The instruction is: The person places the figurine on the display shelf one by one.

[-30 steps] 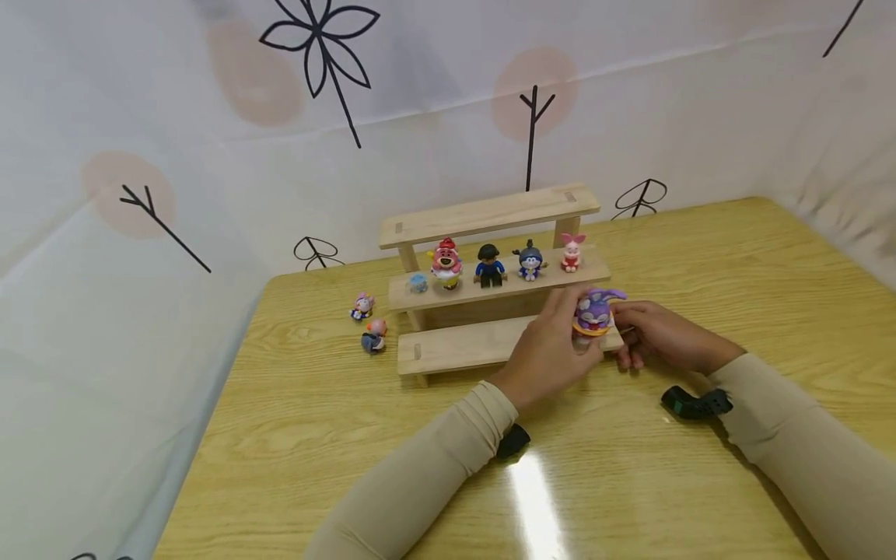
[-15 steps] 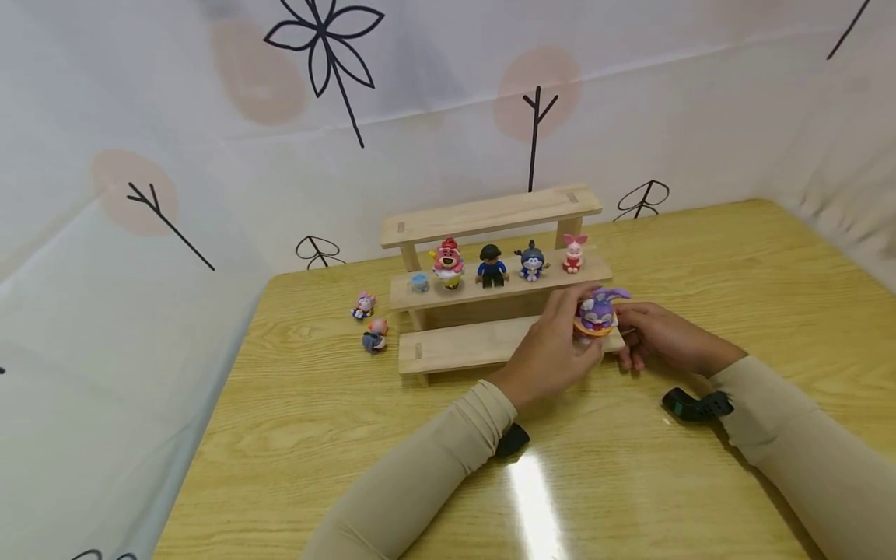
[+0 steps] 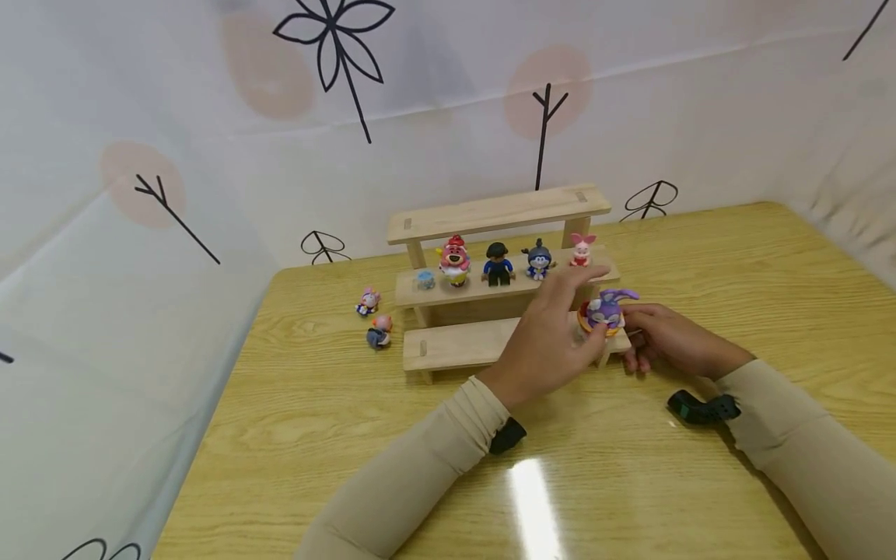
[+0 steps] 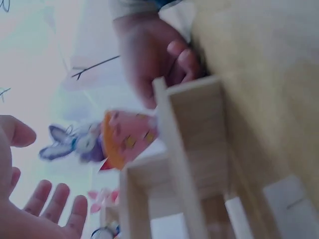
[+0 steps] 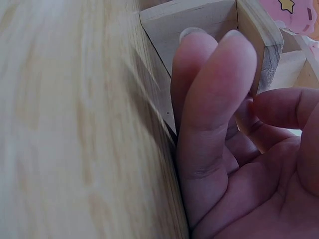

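A purple rabbit figure (image 3: 603,313) with long ears stands at the right end of the lowest step of the wooden stand (image 3: 455,342). Its pink cup-like base (image 4: 132,134) with an orange rim shows in the left wrist view. My left hand (image 3: 549,346) is beside it, index finger raised and thumb overlapping its front in the head view; in the left wrist view the fingers stand apart from it. My right hand (image 3: 672,338) pinches the end of that step, with thumb and finger at the board's corner (image 5: 269,64) and two other fingers extended below.
On the middle step stand a small blue piece (image 3: 425,280), a pink bear (image 3: 455,261), a black-capped figure (image 3: 498,264), a blue-hooded figure (image 3: 538,260) and a pink piglet (image 3: 582,250). Two figures (image 3: 367,302) lie on the table left of the stand.
My left hand has loosened from the rabbit figure, its fingers spreading off it. The rabbit stays on the lowest step. My right hand keeps its place at the step's end.
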`<state>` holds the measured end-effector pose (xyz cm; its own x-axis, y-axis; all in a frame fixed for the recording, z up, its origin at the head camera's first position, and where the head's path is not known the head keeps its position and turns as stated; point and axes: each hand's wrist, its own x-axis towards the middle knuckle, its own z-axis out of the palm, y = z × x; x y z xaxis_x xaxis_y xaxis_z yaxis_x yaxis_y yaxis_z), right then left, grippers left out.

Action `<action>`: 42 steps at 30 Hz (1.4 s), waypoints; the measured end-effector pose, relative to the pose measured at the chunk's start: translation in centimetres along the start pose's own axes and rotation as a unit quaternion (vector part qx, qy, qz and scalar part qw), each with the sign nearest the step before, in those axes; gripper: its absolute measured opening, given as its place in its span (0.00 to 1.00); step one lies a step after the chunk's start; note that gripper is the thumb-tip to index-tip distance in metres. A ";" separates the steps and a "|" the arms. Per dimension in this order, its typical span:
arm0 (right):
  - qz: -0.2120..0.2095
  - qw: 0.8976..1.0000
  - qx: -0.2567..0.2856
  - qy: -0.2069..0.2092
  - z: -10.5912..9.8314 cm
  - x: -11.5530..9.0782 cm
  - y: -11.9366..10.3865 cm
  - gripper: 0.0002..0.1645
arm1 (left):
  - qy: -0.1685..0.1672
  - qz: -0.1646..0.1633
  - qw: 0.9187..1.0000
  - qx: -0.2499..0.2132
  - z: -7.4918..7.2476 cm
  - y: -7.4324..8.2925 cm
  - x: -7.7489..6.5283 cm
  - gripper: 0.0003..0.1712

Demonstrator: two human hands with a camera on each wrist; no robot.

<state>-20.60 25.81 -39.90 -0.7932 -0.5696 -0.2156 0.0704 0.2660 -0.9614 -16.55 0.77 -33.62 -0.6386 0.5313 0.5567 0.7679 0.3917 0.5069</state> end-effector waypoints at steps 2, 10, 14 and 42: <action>0.004 1.000 -0.001 0.004 0.1 0.0 -0.1 0.23 | 0.031 0.028 0.999 0.003 -0.7 -0.1 0.2 0.34; 0.029 0.999 -0.011 0.019 0.1 0.0 -0.2 0.25 | 0.174 0.088 0.981 -0.023 -4.4 -0.6 0.9 0.25; 0.035 0.999 -0.013 0.022 0.1 0.0 -0.2 0.27 | 0.230 0.086 0.969 -0.037 -5.9 -0.7 1.1 0.23; 0.028 0.999 -0.010 0.022 0.2 -0.1 -0.2 0.26 | 0.300 -0.112 0.947 -0.001 -13.2 -8.8 -3.4 0.19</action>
<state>-20.46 25.65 -39.69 -0.8144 -0.5184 -0.2609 0.1039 0.3121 -0.9443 -21.81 -14.42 -31.30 -0.6998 -0.0879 0.7089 0.6099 0.4431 0.6570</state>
